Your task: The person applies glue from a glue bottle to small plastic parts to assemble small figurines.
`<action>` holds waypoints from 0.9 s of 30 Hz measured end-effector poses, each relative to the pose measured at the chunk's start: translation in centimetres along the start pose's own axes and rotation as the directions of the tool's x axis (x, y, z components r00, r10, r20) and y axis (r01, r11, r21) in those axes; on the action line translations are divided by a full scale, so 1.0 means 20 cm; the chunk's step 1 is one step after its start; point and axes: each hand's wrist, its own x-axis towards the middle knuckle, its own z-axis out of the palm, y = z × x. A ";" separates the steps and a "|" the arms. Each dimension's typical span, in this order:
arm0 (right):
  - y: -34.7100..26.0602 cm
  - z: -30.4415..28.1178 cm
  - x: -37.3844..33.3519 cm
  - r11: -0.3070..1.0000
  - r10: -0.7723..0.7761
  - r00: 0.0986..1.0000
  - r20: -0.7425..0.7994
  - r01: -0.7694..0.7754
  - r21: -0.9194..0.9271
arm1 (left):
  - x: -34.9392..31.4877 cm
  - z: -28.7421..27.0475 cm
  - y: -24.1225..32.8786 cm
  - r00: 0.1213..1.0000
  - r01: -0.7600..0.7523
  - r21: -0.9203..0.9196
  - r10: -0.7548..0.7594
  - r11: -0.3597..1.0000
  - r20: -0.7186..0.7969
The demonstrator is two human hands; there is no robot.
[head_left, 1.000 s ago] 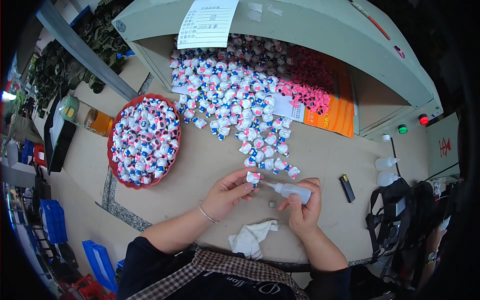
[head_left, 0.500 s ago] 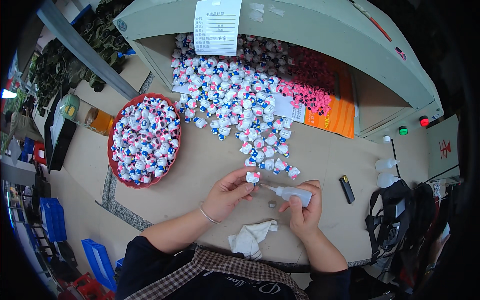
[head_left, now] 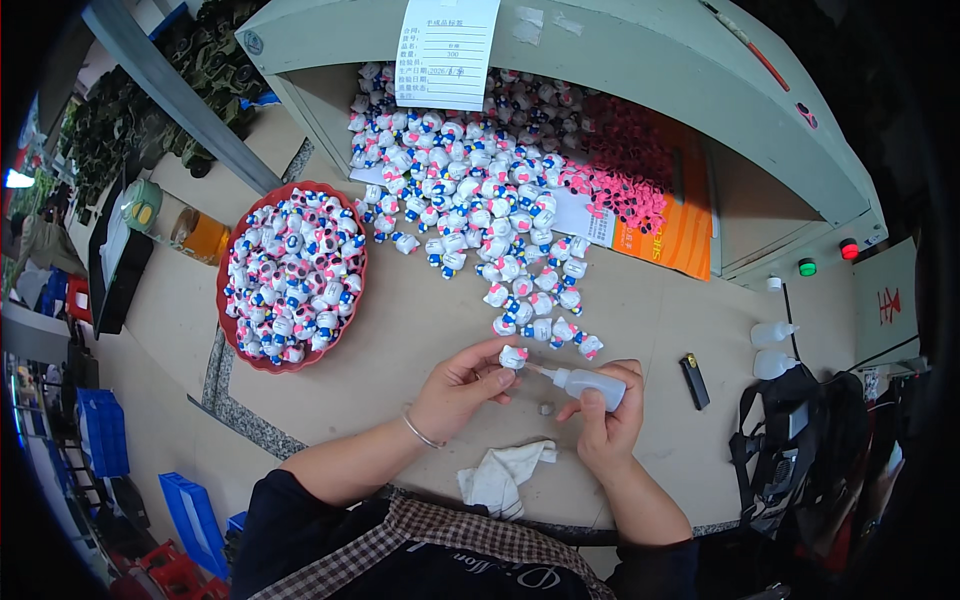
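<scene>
Between thumb and fingers, my left hand (head_left: pixel 462 387) pinches a small white cat figurine (head_left: pixel 513 357) with a pink detail. My right hand (head_left: pixel 612 425) is wrapped round a translucent squeeze bottle (head_left: pixel 590 387), whose thin nozzle points left and reaches close to the figurine. Whether the tip touches it I cannot tell. Just beyond my hands lies a large heap of similar white, blue and pink figurines (head_left: pixel 470 190), which runs back under the shelf. To the left, a red scalloped basin (head_left: pixel 225 325) is filled with more of them.
Pink small parts (head_left: pixel 625 190) lie on an orange packet (head_left: pixel 665 245) under the grey-green shelf (head_left: pixel 640 50). A white cloth (head_left: pixel 500 480) and a small grey lump (head_left: pixel 546 409) are near me. At right are a black-and-yellow tool (head_left: pixel 693 381), two bottles (head_left: pixel 773 363) and a black bag (head_left: pixel 790 440).
The figurine in my left hand has turned and tipped slightly. Both hands stay almost in place, and the whole view has shifted a little.
</scene>
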 end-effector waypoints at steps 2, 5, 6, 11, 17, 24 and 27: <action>0.01 0.00 -0.01 1.000 0.016 1.000 0.018 -0.016 -0.007 | 0.00 0.00 0.00 1.000 0.004 0.008 -0.004 1.000 -0.003; 0.01 0.00 0.00 1.000 0.017 0.999 0.033 -0.016 -0.014 | 0.00 0.00 -0.01 1.000 0.007 0.007 -0.007 1.000 0.000; 0.00 0.00 0.00 1.000 0.003 1.000 0.029 -0.003 -0.016 | 0.00 0.00 -0.01 1.000 0.001 0.014 -0.001 1.000 -0.005; 0.00 0.00 0.00 1.000 -0.009 1.000 0.001 0.009 0.022 | 0.00 0.00 -0.01 1.000 -0.021 0.033 0.021 0.999 -0.007; 0.00 0.00 0.00 1.000 -0.007 1.000 0.020 0.006 0.016 | 0.00 0.00 0.00 1.000 -0.019 0.041 0.019 0.999 -0.011; 0.00 0.00 -0.01 1.000 -0.017 0.999 0.043 0.018 -0.020 | 0.00 0.00 -0.01 0.999 -0.040 0.043 0.040 0.998 -0.006; -0.01 -0.01 -0.01 0.999 -0.013 0.998 0.064 0.016 -0.052 | 0.00 0.00 -0.01 0.999 -0.051 0.039 0.051 0.998 -0.018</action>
